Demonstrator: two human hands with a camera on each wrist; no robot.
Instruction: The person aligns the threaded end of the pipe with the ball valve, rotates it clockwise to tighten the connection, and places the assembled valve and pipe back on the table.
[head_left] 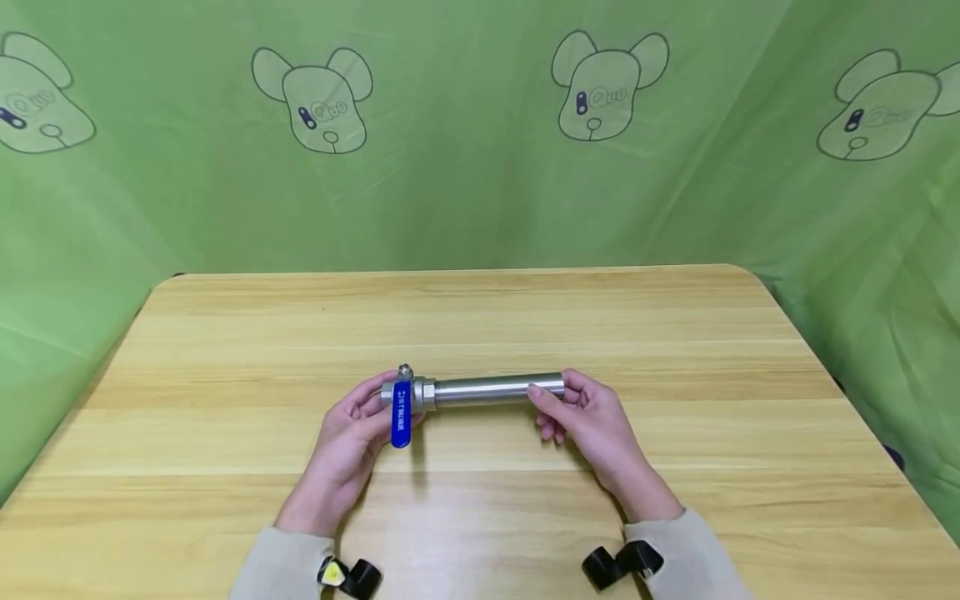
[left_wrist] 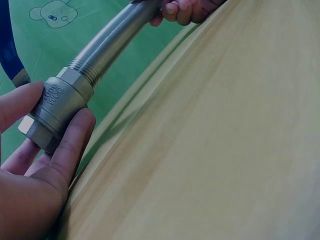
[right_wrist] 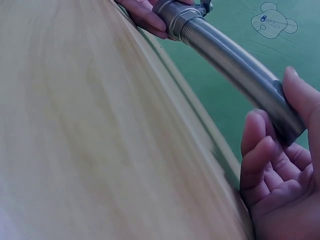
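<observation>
My left hand [head_left: 341, 450] grips a metal ball valve [left_wrist: 60, 102] at the left, thumb on one side and fingers on the other. The valve's blue lever handle [head_left: 401, 414] points toward me. A straight steel pipe [head_left: 495, 389] joins the valve's right end, with a few threads [right_wrist: 186, 31] showing at the joint. At the pipe's far right end my right hand [head_left: 596, 425] holds it between thumb and fingers. Valve and pipe lie nearly level across the view, raised over the table; the handle's shadow falls below on the wood.
The light wooden table [head_left: 480, 325] spreads around both hands. Behind it and along its sides hangs a green curtain [head_left: 465, 167] printed with bear-head outlines. Black wrist cameras [head_left: 362, 578] sit by the beige sleeves [head_left: 285, 567].
</observation>
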